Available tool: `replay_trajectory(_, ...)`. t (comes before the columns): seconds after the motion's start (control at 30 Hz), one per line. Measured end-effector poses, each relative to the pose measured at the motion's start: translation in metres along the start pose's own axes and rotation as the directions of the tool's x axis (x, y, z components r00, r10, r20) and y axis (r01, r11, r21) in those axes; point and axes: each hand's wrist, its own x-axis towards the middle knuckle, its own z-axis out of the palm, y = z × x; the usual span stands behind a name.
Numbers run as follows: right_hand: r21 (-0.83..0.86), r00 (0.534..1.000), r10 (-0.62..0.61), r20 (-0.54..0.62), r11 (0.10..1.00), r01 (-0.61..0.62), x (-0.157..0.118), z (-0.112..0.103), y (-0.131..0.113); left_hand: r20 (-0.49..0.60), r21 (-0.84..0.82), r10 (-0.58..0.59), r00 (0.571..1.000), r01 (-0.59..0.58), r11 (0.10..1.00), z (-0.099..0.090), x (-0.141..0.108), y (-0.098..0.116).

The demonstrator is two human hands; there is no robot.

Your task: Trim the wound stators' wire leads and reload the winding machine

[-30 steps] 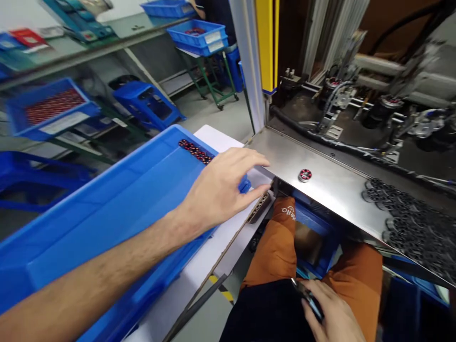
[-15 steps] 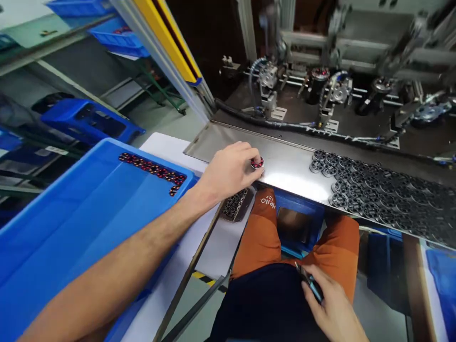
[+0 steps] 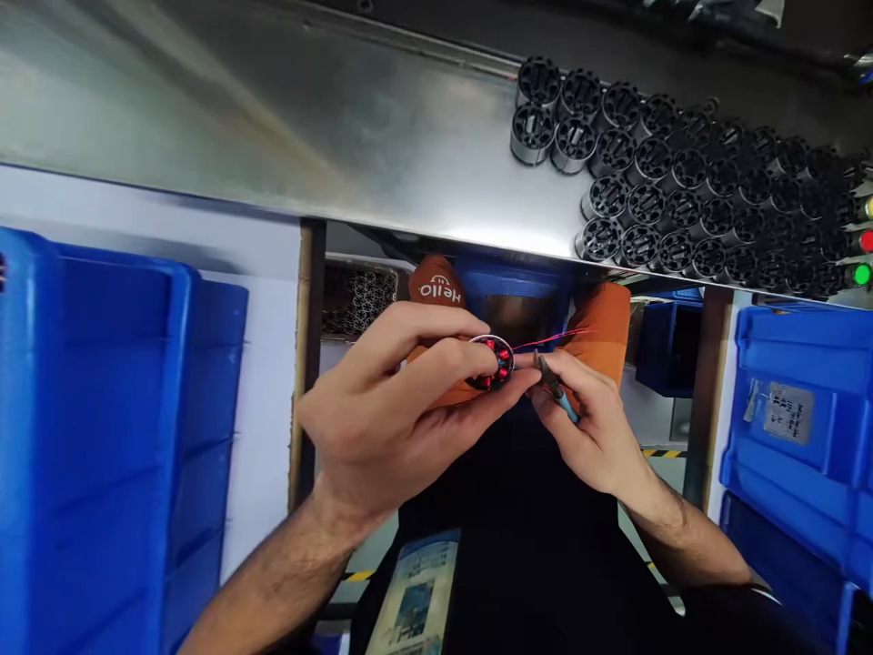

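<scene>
Above my lap, my left hand (image 3: 409,400) grips a round wound part (image 3: 503,361) with red coils inside a metal ring. Thin red wires (image 3: 549,338) stretch from that part to the right. My right hand (image 3: 590,423) is closed around small cutters (image 3: 560,397) with a light-blue handle, their metal tip close beside the part and my left fingertips. Behind both hands, rows of black ring-shaped parts (image 3: 645,205) stand on the right side of the metal shelf (image 3: 409,155).
A large blue bin (image 3: 102,437) stands at the left. Below the shelf is a box of small metal rings (image 3: 368,296). Blue crates (image 3: 805,418) are at the right, near red and green lit buttons (image 3: 865,257). A badge (image 3: 417,596) hangs at my front.
My left hand has brought the wound part from the metal shelf to above my lap. My right hand has come up beside it with the cutters. The view has turned downward and right.
</scene>
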Motion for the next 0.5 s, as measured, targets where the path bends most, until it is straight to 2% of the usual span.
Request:
replay_trajectory(0.07,-0.007,1.000,-0.001,0.009,1.000,0.001,0.000,0.001,0.001,-0.036,-0.012,0.023,0.999,-0.023,1.000,-0.001,-0.002,-0.001)
replay_trajectory(0.27,-0.013,1.000,-0.010,0.012,1.000,0.010,0.003,0.003,0.002,0.003,0.008,-0.113,0.994,0.113,0.994,-0.002,-0.006,0.001)
replay_trajectory(0.5,-0.136,1.000,-0.021,-0.009,0.990,0.019,0.005,0.002,-0.004,0.029,-0.005,-0.101,0.994,0.101,0.995,-0.003,-0.012,-0.001)
